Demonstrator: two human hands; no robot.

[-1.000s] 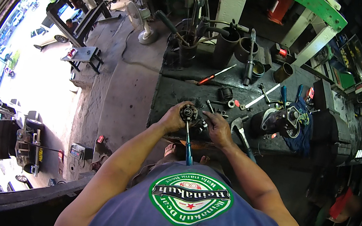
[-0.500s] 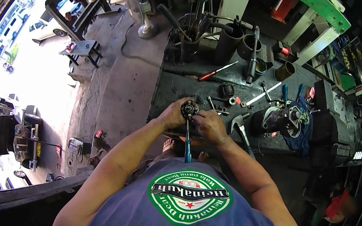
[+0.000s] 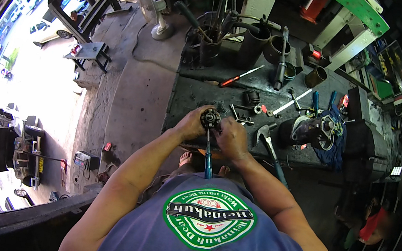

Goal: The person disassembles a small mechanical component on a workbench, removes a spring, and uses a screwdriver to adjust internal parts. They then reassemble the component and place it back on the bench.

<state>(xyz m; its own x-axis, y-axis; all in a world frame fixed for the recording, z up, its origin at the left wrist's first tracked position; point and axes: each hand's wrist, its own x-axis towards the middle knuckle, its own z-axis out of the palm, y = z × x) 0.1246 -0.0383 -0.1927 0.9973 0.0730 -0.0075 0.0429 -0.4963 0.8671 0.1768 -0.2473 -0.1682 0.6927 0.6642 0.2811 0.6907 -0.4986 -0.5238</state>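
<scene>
My left hand (image 3: 191, 125) is wrapped round the far-left side of a round, dark, greasy metal part (image 3: 210, 118) with an open, ringed face. The part is held at the bench's near edge. Against its right side, my right hand (image 3: 233, 139) has its fingers curled in; what they pinch, if anything, is hidden. A screwdriver (image 3: 208, 164) with a blue handle runs from the part's near edge toward my shirt, and neither hand is on its handle. Just right of my right hand lie a small T-shaped metal tool (image 3: 237, 116) and a hammer (image 3: 271, 149).
The dark workbench (image 3: 195, 91) bears a red-handled screwdriver (image 3: 239, 76), a black cylindrical piece (image 3: 252, 98), and a motor-like metal housing (image 3: 309, 130) beside a blue cloth (image 3: 334, 158). Tool-filled cans (image 3: 210, 49) stand at the back. A white fan (image 3: 152, 14) stands left on the floor.
My right hand has tilted and shifted slightly against the part's near-right side. The left hand keeps its hold on the part. The whole view has shifted a little.
</scene>
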